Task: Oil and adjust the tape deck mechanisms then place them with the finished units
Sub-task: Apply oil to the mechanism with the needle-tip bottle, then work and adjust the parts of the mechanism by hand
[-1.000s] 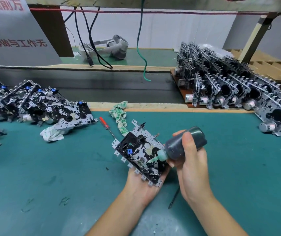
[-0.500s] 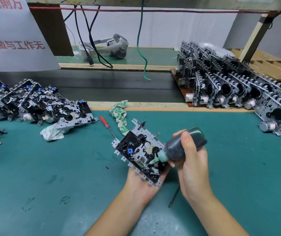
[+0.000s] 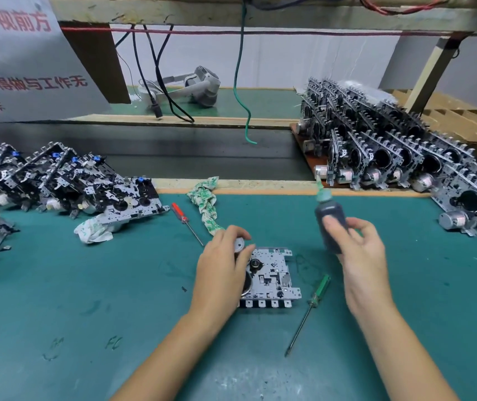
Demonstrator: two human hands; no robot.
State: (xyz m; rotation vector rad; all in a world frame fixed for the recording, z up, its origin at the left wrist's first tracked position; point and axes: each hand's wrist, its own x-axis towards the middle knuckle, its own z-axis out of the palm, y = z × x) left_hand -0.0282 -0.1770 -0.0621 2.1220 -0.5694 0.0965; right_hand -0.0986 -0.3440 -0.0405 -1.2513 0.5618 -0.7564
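A tape deck mechanism lies on the green mat at centre, its silver metal side up. My left hand holds its left end, fingers curled over the motor there. My right hand grips a dark oil bottle upright, nozzle up, raised above and to the right of the mechanism. Rows of mechanisms stand on edge at the right. Another group of mechanisms leans in a pile at the left.
A green-handled screwdriver lies just right of the mechanism. A red-handled screwdriver and a green-patterned rag lie behind my left hand. A white rag sits under the left pile. Cables and a headset are on the rear shelf.
The mechanism has been turned over and set flat on the mat. The oil bottle has swung from nozzle-down on the mechanism to upright and away to the right.
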